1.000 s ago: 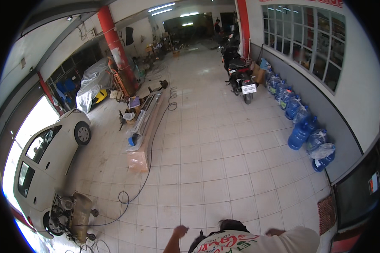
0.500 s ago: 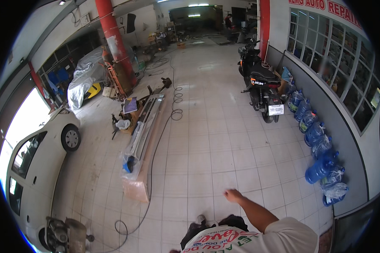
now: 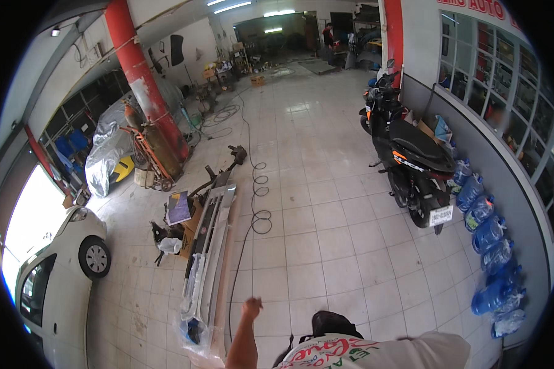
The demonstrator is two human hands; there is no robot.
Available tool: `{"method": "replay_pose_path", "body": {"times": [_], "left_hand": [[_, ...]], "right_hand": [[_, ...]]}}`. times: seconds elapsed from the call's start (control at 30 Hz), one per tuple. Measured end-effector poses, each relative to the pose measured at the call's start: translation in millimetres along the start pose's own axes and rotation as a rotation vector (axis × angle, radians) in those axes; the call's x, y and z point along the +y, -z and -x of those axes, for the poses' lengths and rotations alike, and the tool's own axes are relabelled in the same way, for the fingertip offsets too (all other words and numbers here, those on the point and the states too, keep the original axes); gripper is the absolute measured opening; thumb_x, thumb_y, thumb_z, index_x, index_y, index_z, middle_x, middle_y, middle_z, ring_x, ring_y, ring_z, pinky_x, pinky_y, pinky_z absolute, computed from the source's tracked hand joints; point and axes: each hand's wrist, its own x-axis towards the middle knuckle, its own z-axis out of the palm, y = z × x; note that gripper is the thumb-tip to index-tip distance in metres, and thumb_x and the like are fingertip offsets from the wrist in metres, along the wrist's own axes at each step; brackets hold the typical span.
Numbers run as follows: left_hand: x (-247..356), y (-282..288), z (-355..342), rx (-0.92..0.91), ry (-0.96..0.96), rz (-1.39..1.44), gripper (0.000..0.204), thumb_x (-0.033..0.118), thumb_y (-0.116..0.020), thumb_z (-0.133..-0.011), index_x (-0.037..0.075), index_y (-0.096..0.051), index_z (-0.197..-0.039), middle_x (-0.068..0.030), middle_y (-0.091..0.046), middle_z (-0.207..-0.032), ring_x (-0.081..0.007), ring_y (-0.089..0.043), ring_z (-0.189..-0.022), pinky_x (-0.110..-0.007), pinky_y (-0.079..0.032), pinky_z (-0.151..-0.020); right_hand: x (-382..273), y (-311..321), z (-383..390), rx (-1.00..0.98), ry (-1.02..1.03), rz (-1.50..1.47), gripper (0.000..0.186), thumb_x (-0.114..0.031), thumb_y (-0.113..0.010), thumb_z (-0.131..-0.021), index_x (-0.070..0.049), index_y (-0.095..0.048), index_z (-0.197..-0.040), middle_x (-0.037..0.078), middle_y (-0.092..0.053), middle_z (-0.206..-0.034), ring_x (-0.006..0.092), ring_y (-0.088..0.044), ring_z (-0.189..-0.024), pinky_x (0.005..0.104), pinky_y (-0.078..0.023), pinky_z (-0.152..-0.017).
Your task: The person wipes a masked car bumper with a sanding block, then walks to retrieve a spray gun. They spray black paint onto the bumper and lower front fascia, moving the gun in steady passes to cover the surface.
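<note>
My left hand [image 3: 251,307] swings low at the bottom middle, fingers curled, whether round anything I cannot make out. Beside it on the floor lie long plastic-wrapped grey panels [image 3: 203,264] and a black hose [image 3: 261,224]. My right hand is hidden behind my body and pale shirt sleeve at the bottom right.
A white car [image 3: 58,295] stands left, gas cylinders [image 3: 169,147] by a red pillar [image 3: 138,67], with clutter [image 3: 178,227] nearer. A black scooter [image 3: 406,154] and blue water jugs [image 3: 489,234] line the right. A person [image 3: 328,40] stands far back.
I have moved forward: panels and scooter are nearer, and the compressor has left view. My left hand has come forward; my right arm, raised half a second ago, has swung back.
</note>
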Motion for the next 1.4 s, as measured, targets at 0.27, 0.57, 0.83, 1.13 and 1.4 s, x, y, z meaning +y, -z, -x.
{"method": "replay_pose_path", "body": {"times": [0.27,0.57,0.83,1.13,1.4], "left_hand": [[-11.8,-3.1,-175.2,-0.558,0.253,-0.428,0.038,0.038,-0.053,-0.097,0.019,-0.072,-0.125,-0.0084,-0.07,-0.131,-0.03,-0.065,-0.122,-0.049,-0.055,-0.099],[180.1,96.8,-633.8,-0.572,0.101,-0.553,0.049,0.051,-0.047,-0.103,0.021,-0.064,-0.138,-0.0082,-0.068,-0.134,-0.033,-0.065,-0.122,-0.05,-0.054,-0.099],[613.4,265.6,-1157.8,0.054,-0.449,0.105,0.04,0.044,-0.069,-0.092,0.008,-0.079,-0.079,-0.0091,-0.072,-0.067,-0.0207,-0.072,-0.064,-0.036,-0.055,-0.064],[681.1,290.8,-1408.0,-0.406,-0.279,-0.892,0.058,0.069,-0.041,-0.1,0.026,-0.079,-0.11,-0.0034,-0.076,-0.12,-0.0301,-0.071,-0.112,-0.054,-0.053,-0.096],[763.0,307.5,-1633.2,-0.482,0.331,-0.41,0.048,0.056,-0.048,-0.099,0.02,-0.078,-0.103,-0.0043,-0.076,-0.106,-0.025,-0.071,-0.098,-0.05,-0.054,-0.084]], "right_hand": [[-444.9,691.1,-195.7,0.872,0.637,-0.413,0.035,-0.041,-0.065,-0.096,-0.006,-0.071,-0.092,0.017,-0.075,-0.09,0.0379,-0.071,-0.089,0.0486,-0.057,-0.079],[-579.8,899.9,-341.2,0.456,0.598,-0.2,0.038,-0.045,-0.059,-0.095,-0.009,-0.073,-0.097,0.02,-0.074,-0.096,0.0387,-0.071,-0.092,0.0505,-0.055,-0.082],[-335.4,913.9,-463.2,0.203,0.126,0.345,0.029,-0.035,-0.061,-0.092,-0.014,-0.08,-0.101,0.011,-0.078,-0.103,0.0247,-0.074,-0.093,0.0432,-0.057,-0.085],[-635.9,1442.4,-773.1,-0.008,0.183,-0.069,0.042,-0.041,-0.065,-0.09,-0.008,-0.076,-0.114,0.022,-0.069,-0.125,0.0362,-0.064,-0.121,0.047,-0.049,-0.104],[-999.1,2107.4,-903.9,0.987,0.794,-0.634,0.024,-0.032,-0.063,-0.097,-0.009,-0.069,-0.102,0.016,-0.074,-0.098,0.0376,-0.071,-0.093,0.0481,-0.056,-0.08]]}}
